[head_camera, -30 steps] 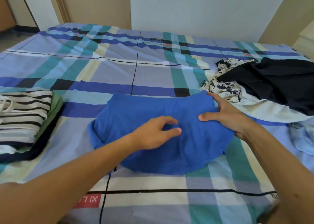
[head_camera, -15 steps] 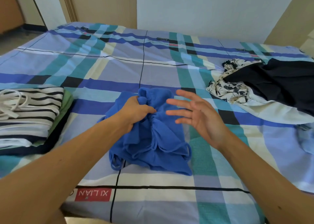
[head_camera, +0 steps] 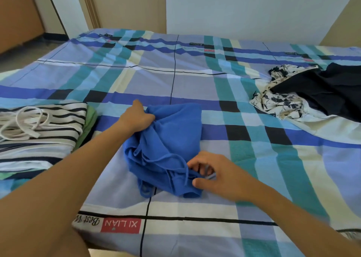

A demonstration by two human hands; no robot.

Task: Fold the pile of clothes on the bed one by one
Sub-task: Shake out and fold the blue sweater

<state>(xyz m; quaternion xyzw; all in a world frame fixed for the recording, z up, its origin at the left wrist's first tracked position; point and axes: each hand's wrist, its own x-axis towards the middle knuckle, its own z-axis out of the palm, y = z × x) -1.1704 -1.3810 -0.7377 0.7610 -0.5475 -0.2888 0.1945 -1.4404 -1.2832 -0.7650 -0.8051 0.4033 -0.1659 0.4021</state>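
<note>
blue garment (head_camera: 175, 137) in left grip (head_camera: 137, 118) (bunched)

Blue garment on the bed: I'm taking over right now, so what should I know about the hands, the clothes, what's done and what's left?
The left hand grips the blue garment, bunched, at its far end.
The right hand seems to pinch its near edge; blurred.
It lies crumpled on the bed, not folded.
Done: the folded stack on the left.
Left: this one, then the unfolded pile on the right.
</note>
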